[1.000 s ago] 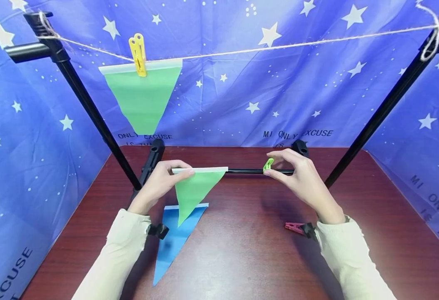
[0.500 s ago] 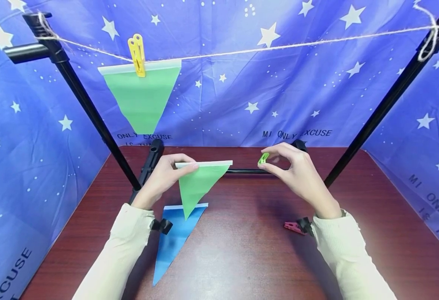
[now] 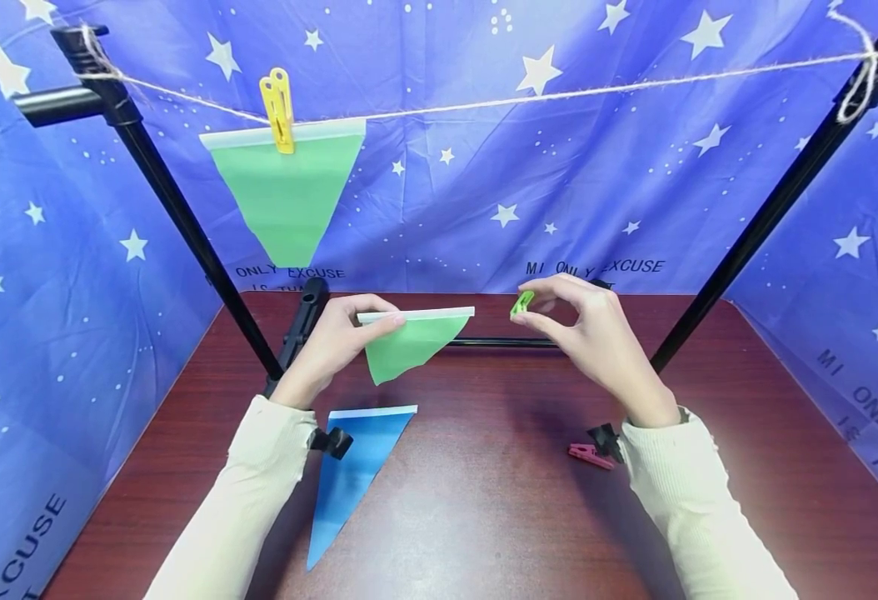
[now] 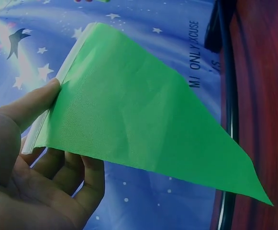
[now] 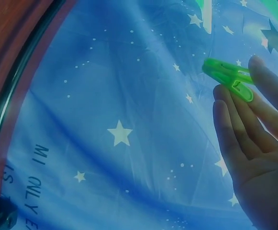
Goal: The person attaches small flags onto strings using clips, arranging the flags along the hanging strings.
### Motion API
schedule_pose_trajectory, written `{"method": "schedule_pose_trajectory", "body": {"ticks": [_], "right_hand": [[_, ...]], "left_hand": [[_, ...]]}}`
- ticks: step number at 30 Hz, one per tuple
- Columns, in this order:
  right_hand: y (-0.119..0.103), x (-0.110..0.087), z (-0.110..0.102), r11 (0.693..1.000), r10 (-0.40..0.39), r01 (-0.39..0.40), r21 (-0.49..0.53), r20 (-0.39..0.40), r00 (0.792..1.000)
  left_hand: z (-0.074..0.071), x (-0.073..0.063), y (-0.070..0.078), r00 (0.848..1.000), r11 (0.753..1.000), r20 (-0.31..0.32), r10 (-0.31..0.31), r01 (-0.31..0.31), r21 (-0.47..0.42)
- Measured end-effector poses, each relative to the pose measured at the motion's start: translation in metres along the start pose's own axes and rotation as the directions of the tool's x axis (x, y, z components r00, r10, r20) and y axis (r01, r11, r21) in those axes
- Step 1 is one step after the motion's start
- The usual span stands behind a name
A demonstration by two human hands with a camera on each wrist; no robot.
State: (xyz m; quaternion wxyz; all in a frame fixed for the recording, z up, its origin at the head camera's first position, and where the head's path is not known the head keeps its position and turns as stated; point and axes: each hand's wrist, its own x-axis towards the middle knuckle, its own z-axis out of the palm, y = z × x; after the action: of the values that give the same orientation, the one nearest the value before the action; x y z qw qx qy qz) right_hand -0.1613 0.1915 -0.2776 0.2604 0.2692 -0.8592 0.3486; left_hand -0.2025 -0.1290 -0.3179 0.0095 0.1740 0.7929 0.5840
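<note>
I am counting three flags: one green flag [image 3: 286, 200] hanging on a single white string [image 3: 484, 105], a second green flag [image 3: 412, 342] and one blue flag [image 3: 352, 475] showing below the string. Three clips are showing: one yellow clip [image 3: 281, 129] gripping the string, one lime clip [image 3: 522, 303] and one pink clip [image 3: 591, 456] below it. Two hands, left hand [image 3: 341, 337] and right hand [image 3: 589, 321], are appearing under the string; two upright black poles [image 3: 199, 247] are flanking it.
</note>
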Motion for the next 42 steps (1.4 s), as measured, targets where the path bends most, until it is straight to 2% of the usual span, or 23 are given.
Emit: {"method": "schedule_pose_trajectory", "body": {"ticks": [9, 13, 20, 26, 33, 42], "right_hand": [[-0.004, 0.005, -0.006, 1.0, 0.023, -0.023, 0.004, 0.006, 1.0], [-0.006, 0.008, -0.009, 1.0, 0.018, -0.018, 0.004, -0.02, 1.0], [-0.013, 0.016, -0.011, 0.999, 0.02, -0.018, 0.031, -0.058, 0.998], [-0.017, 0.022, -0.013, 0.998, -0.02, 0.025, 0.057, -0.093, 0.995], [-0.022, 0.026, -0.014, 0.996, -0.079, 0.083, 0.018, -0.142, 0.987], [-0.03, 0.035, -0.02, 0.988, -0.141, 0.151, 0.022, -0.244, 0.959]], "left_hand": [[0.005, 0.008, 0.011, 1.0, 0.999, 0.001, 0.029, -0.029, 0.013], [0.008, 0.011, 0.016, 0.999, 0.999, 0.013, 0.042, -0.042, -0.007], [0.006, 0.015, 0.024, 0.998, 0.998, -0.012, 0.058, -0.058, -0.011], [0.003, 0.015, 0.029, 0.998, 0.998, -0.013, 0.061, -0.061, -0.009], [0.002, 0.014, 0.035, 0.998, 0.998, -0.011, 0.058, -0.058, -0.008], [0.004, 0.022, 0.043, 0.993, 0.993, -0.022, 0.12, -0.119, 0.008]]}}
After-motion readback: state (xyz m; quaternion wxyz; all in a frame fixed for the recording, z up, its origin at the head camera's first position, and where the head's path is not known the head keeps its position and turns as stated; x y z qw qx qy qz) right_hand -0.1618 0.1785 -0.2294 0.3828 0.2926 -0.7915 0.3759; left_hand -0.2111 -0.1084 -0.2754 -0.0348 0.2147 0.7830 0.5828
